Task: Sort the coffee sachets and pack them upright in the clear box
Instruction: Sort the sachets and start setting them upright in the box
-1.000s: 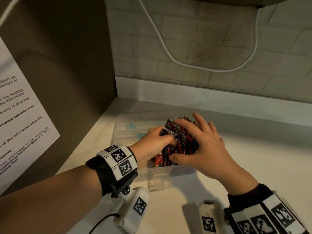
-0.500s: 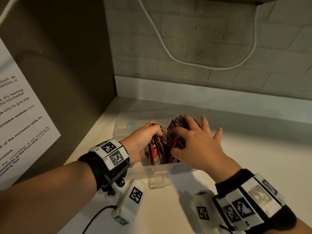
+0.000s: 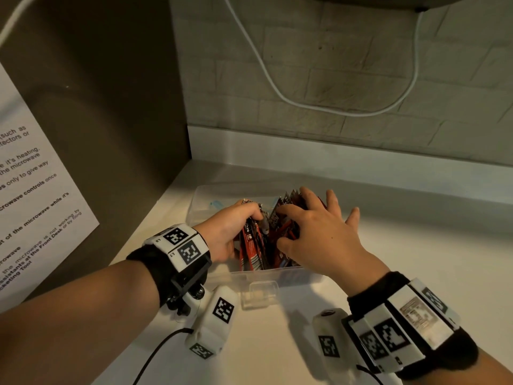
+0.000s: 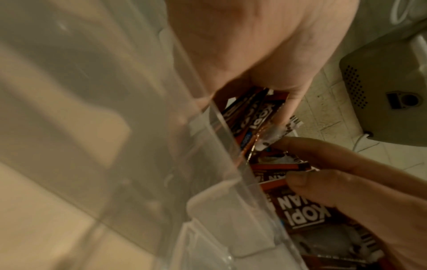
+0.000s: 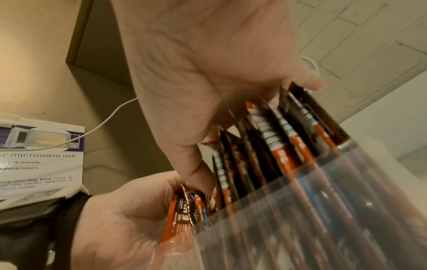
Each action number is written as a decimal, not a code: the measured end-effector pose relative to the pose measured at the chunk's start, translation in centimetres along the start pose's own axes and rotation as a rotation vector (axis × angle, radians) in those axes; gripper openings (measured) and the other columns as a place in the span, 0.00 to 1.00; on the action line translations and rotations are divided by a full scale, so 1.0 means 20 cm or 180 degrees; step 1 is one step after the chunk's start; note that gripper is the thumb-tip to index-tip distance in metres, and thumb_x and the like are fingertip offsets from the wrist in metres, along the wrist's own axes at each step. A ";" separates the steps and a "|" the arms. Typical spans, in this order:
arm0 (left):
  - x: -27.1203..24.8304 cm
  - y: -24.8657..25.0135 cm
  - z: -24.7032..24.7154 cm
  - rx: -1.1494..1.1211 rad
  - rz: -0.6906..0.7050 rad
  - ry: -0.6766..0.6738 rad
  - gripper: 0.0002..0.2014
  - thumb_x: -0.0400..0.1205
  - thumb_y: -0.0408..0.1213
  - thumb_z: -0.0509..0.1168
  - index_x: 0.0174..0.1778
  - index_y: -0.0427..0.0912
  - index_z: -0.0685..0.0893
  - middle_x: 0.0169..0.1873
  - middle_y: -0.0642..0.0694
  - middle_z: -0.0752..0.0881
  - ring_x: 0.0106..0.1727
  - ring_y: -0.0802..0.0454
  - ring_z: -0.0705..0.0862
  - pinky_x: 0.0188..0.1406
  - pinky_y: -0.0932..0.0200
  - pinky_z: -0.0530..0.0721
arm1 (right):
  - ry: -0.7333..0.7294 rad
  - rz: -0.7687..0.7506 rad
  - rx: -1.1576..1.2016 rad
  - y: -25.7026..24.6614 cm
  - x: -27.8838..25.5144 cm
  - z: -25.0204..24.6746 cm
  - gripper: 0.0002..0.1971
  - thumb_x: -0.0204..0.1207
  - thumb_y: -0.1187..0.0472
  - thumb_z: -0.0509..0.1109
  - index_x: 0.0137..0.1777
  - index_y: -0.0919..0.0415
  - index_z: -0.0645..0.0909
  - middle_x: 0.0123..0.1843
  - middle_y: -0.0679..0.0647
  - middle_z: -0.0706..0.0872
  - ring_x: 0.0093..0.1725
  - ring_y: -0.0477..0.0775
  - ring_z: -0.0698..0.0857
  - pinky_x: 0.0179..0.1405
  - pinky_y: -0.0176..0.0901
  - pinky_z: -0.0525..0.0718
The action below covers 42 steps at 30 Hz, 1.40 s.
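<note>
The clear box (image 3: 202, 215) sits on the white counter near the corner, its latch tab (image 3: 259, 294) facing me. Red and black coffee sachets (image 3: 286, 207) stand upright in its right part. My left hand (image 3: 241, 220) grips a small bundle of sachets (image 3: 251, 245) inside the box, just left of the row. My right hand (image 3: 302, 218) lies over the row's tops, thumb down its near side, outer fingers splayed. In the left wrist view the box wall (image 4: 161, 146) fills the left, with sachets (image 4: 302, 217) beyond. In the right wrist view the row of sachets (image 5: 272, 144) fans above the box wall (image 5: 323, 210).
A dark cabinet side (image 3: 111, 120) with a printed microwave notice (image 3: 33, 195) stands at the left. A brick wall (image 3: 333, 79) with a hanging white cable (image 3: 277, 87) and a pale ledge (image 3: 333, 154) close the back. Bare counter (image 3: 416, 259) extends to the right.
My left hand has drawn its bundle leftward, apart from the row. My right hand has slid farther back over the sachet tops and spread its fingers.
</note>
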<state>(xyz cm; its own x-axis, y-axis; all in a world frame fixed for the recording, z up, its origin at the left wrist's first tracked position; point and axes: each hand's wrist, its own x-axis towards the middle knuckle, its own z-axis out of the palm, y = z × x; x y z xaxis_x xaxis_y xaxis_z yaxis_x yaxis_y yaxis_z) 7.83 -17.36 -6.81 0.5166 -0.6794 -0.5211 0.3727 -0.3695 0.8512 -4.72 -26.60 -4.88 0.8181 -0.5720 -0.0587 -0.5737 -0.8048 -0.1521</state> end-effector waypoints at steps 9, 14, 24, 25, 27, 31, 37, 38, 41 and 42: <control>-0.05 0.06 -0.11 -0.0189 0.0018 0.0234 0.08 0.78 0.37 0.63 0.46 0.39 0.85 0.51 0.39 0.87 0.48 0.43 0.84 0.62 0.41 0.80 | 0.0953 -0.0163 0.0808 0.02 -0.04 -0.08 0.27 0.71 0.41 0.69 0.72 0.38 0.71 0.81 0.45 0.63 0.83 0.58 0.56 0.78 0.71 0.54; -0.10 0.10 -0.20 -0.0846 0.0169 0.0276 0.07 0.73 0.35 0.63 0.38 0.40 0.86 0.46 0.39 0.90 0.47 0.42 0.87 0.66 0.37 0.78 | 0.1567 -0.0732 0.2031 -0.08 -0.09 -0.16 0.26 0.66 0.47 0.77 0.63 0.47 0.73 0.57 0.40 0.79 0.47 0.44 0.79 0.50 0.39 0.77; -0.21 0.08 -0.14 -0.1689 0.0509 0.0139 0.15 0.77 0.45 0.60 0.26 0.43 0.81 0.26 0.45 0.83 0.25 0.49 0.83 0.37 0.53 0.79 | 0.0216 -0.1150 0.1875 -0.31 -0.06 0.01 0.27 0.68 0.57 0.76 0.51 0.52 0.56 0.44 0.52 0.78 0.38 0.52 0.82 0.27 0.37 0.71; -0.20 0.07 -0.13 -0.1627 0.0522 0.0191 0.20 0.78 0.52 0.60 0.24 0.43 0.80 0.26 0.46 0.82 0.25 0.50 0.83 0.36 0.54 0.79 | 0.0284 -0.1128 0.1864 -0.31 -0.06 0.01 0.24 0.71 0.58 0.73 0.51 0.53 0.56 0.43 0.53 0.79 0.35 0.53 0.82 0.26 0.38 0.71; -0.22 0.05 -0.10 -0.1356 0.0472 0.0235 0.25 0.74 0.64 0.63 0.22 0.46 0.82 0.24 0.48 0.82 0.26 0.51 0.83 0.35 0.55 0.78 | 0.0320 -0.1134 0.1775 -0.32 -0.06 0.02 0.21 0.74 0.61 0.70 0.52 0.54 0.57 0.43 0.55 0.81 0.36 0.56 0.83 0.28 0.42 0.74; -0.25 0.03 -0.04 -0.0621 0.0585 0.0421 0.20 0.63 0.55 0.78 0.47 0.51 0.87 0.39 0.52 0.91 0.48 0.52 0.86 0.49 0.48 0.78 | 0.0429 -0.1059 0.1772 -0.31 -0.04 0.04 0.21 0.78 0.64 0.64 0.65 0.56 0.58 0.40 0.52 0.80 0.34 0.51 0.81 0.30 0.42 0.77; -0.18 0.08 -0.02 -0.2292 0.1444 0.0857 0.26 0.77 0.25 0.71 0.68 0.51 0.75 0.45 0.43 0.86 0.41 0.49 0.88 0.45 0.52 0.90 | 0.0362 -0.1308 0.2192 -0.32 -0.01 0.06 0.21 0.77 0.65 0.67 0.56 0.51 0.57 0.39 0.47 0.78 0.30 0.41 0.77 0.25 0.31 0.69; -0.17 0.08 -0.03 -0.2343 0.1593 0.0894 0.28 0.78 0.23 0.69 0.69 0.55 0.74 0.48 0.42 0.86 0.44 0.47 0.88 0.48 0.51 0.89 | 0.0290 -0.1367 0.2411 -0.31 -0.01 0.06 0.21 0.75 0.65 0.70 0.56 0.51 0.59 0.40 0.45 0.79 0.31 0.39 0.78 0.27 0.30 0.72; -0.15 0.07 -0.05 -0.2063 0.1913 0.0799 0.26 0.79 0.21 0.67 0.64 0.56 0.78 0.47 0.41 0.85 0.45 0.45 0.87 0.43 0.52 0.89 | 0.0064 -0.1154 0.3284 -0.28 0.01 0.04 0.21 0.70 0.65 0.76 0.53 0.56 0.66 0.40 0.43 0.81 0.30 0.36 0.79 0.33 0.33 0.77; -0.15 0.06 -0.06 -0.1988 0.1947 0.0785 0.25 0.78 0.21 0.67 0.63 0.56 0.79 0.49 0.41 0.85 0.45 0.45 0.87 0.42 0.52 0.89 | 0.0091 -0.1041 0.3439 -0.27 0.02 0.04 0.20 0.68 0.64 0.77 0.51 0.58 0.68 0.40 0.44 0.83 0.29 0.37 0.79 0.32 0.35 0.78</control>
<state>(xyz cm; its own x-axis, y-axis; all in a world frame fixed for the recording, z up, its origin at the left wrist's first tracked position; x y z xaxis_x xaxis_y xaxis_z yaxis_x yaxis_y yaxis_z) 7.65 -15.03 -4.31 0.8853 -0.4625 -0.0490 0.2921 0.4709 0.8324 -1.32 -22.33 -4.86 0.9136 -0.3734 0.1610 0.0145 -0.3659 -0.9305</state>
